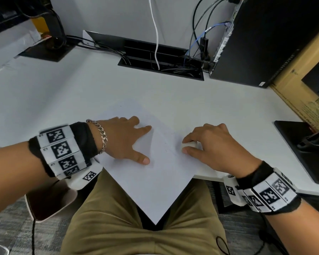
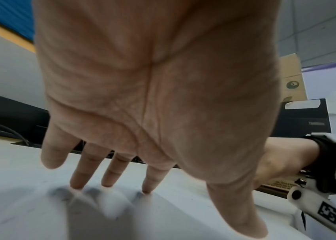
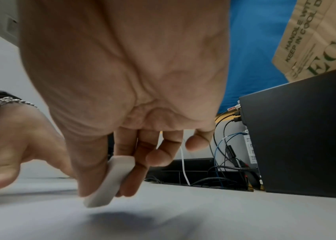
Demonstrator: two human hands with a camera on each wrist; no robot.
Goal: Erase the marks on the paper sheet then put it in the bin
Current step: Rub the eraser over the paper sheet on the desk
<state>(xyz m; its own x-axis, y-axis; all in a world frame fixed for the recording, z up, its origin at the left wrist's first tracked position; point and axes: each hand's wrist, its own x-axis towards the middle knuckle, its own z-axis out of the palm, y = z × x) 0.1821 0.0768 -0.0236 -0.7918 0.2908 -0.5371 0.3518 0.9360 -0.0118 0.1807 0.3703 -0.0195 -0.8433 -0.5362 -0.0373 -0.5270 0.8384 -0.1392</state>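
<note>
Paper sheet (image 1: 155, 181) overhangs white desk (image 1: 44, 92) edge, corner over lap. Left hand (image 1: 123, 140) spread flat on it. Right hand (image 1: 214, 146) pinches white eraser (image 1: 190, 144); right-wrist view alone shows thumb-and-fingers grip, eraser tilted

Paper sheet (image 1: 155, 181): thin white paper, matt, smooth.
Eraser (image 3: 109, 181): off-white rubbery block, matt, rounded edges.
Desk (image 1: 63, 92): white, smooth, slight sheen.
Bracelet (image 1: 102, 135): shiny silver metal chain.
Wristbands (image 1: 63, 150): black cloth with white printed tags.
Box (image 1: 291, 83): brown matt cardboard.
Computer case (image 1: 265, 43): black, matt.
</note>
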